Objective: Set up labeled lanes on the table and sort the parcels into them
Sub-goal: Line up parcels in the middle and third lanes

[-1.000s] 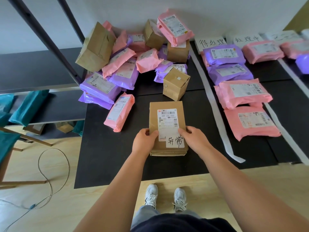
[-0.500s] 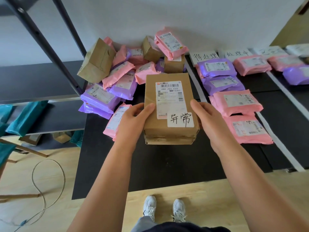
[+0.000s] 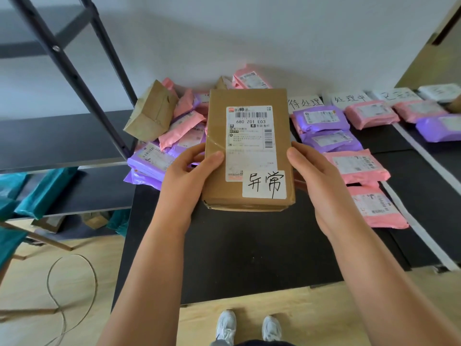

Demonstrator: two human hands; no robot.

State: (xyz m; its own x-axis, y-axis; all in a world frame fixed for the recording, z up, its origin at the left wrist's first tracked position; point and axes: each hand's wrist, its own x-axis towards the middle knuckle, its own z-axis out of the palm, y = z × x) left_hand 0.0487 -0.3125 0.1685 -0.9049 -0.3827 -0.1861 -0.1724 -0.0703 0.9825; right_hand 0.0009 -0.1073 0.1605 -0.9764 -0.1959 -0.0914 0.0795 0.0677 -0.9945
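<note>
Both sets of fingers (image 3: 212,158) grip one brown cardboard box (image 3: 217,116), left hand (image 3: 185,186) on its left edge, right hand (image 3: 324,191) on its right, above the black surface (image 3: 249,245). On it I count one printed shipping label (image 3: 249,136) and one handwritten white sticker (image 3: 264,184). Right of the box I see two purple mailers (image 3: 321,118) and two pink mailers (image 3: 356,166).

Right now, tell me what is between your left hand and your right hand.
The head view shows a brown cardboard box between the left hand and the right hand. Both hands grip its sides, with thumbs on its top face.
</note>
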